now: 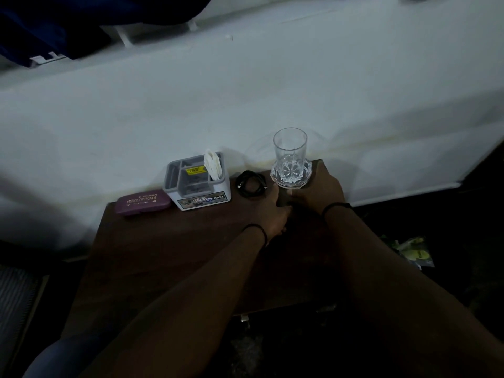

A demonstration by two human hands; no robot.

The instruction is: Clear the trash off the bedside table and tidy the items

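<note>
A clear drinking glass (290, 151) stands upright on a clear glass coaster (306, 170) at the far right corner of the dark wooden bedside table (152, 257). My left hand (268, 211) and my right hand (316, 192) both reach to the coaster's near edge, fingertips touching it. How the fingers lie is hard to read in the dim light. A coiled black cable (251, 184) lies left of the coaster, beside my left hand. A grey organiser box (197, 184) holds white tissue (213, 165). A purple spectacle case (141, 201) lies at the far left.
A white wall (245, 91) runs behind the table. On the dark floor to the right lies a green and white wrapper (411, 252). Dark blue fabric (41, 28) hangs at the upper left. A ribbed grey object (16, 290) sits at the lower left.
</note>
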